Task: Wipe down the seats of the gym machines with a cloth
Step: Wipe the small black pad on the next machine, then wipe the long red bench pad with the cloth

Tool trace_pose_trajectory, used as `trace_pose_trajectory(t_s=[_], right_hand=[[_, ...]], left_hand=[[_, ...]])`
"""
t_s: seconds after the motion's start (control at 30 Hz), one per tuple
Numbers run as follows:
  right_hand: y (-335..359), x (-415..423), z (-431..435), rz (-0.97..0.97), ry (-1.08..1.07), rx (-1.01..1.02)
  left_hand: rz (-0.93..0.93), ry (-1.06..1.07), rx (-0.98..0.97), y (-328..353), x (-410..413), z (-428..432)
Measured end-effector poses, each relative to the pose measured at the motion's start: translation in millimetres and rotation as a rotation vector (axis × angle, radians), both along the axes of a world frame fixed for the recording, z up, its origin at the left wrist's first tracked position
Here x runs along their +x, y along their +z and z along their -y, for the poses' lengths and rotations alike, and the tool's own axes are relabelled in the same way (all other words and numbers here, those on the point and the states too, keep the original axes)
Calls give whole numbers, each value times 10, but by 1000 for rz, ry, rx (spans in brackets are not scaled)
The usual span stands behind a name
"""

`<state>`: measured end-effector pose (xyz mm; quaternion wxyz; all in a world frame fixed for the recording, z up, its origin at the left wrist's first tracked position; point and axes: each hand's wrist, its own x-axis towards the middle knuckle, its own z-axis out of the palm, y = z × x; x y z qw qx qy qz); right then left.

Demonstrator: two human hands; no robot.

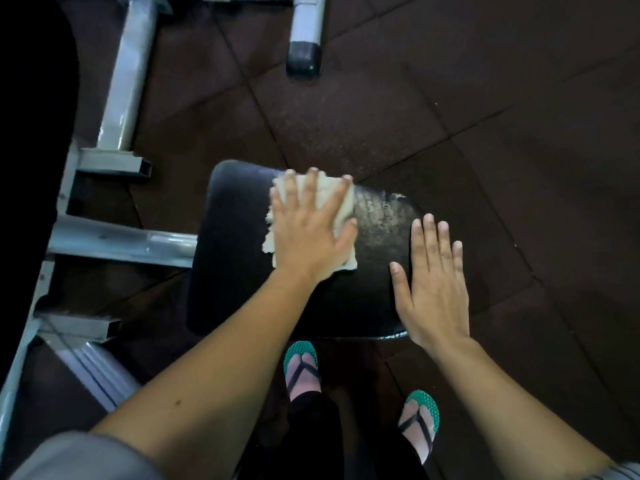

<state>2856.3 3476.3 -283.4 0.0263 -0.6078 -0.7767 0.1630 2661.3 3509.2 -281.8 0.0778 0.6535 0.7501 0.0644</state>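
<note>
A black padded seat (239, 258) of a gym machine fills the middle of the view, its far right corner worn and cracked. A cream cloth (334, 199) lies on the seat's far part. My left hand (310, 230) presses flat on the cloth with fingers spread. My right hand (433, 282) rests flat along the seat's right edge, fingers apart, holding nothing.
Grey metal frame bars (121, 237) of the machine run along the left side. A grey leg with a black end cap (304, 53) stands at the top. Dark rubber floor tiles (519, 133) lie all around. My feet in green sandals (303, 368) stand just below the seat.
</note>
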Motion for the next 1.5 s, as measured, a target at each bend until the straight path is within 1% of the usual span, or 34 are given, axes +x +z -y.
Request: trace_pose_trajectory(t_s=[0.03, 0.1, 0.27, 0.5, 0.63, 0.7, 0.87, 0.97, 1.07, 1.27, 1.37, 1.5], right_hand=[[2, 35, 25, 3, -5, -5], [4, 96, 63, 7, -15, -23], [37, 117, 121, 2, -46, -52], [189, 98, 189, -20, -161, -63], [349, 115, 135, -37, -232, -67], [448, 150, 98, -40, -262, -72], [895, 351, 35, -53, -360, -68], [1306, 578, 81, -78, -437, -69], [1775, 874, 197, -71, -520, -72], [2591, 1762, 582, -101, -745, -22], [2931, 2345, 714, -95, -846, 10], [3330, 3213, 846, -75, -939, 67]], left_hand=[[-5, -107, 37, -10, 78, -26], [-7, -245, 86, -12, 173, -88], [-30, -359, 77, -8, 205, -229], [-79, -271, 98, 52, 316, -481], [-100, -290, 105, 179, 333, -505], [-55, -279, 77, 274, 317, -480], [174, -168, -45, 779, 524, -365], [278, -172, -112, 1227, 857, -258], [354, -211, -128, 1681, 1272, -178], [368, -400, -148, 2510, 2352, -99], [349, -521, -147, 2872, 3006, -56], [403, -670, -140, 3293, 4006, 31]])
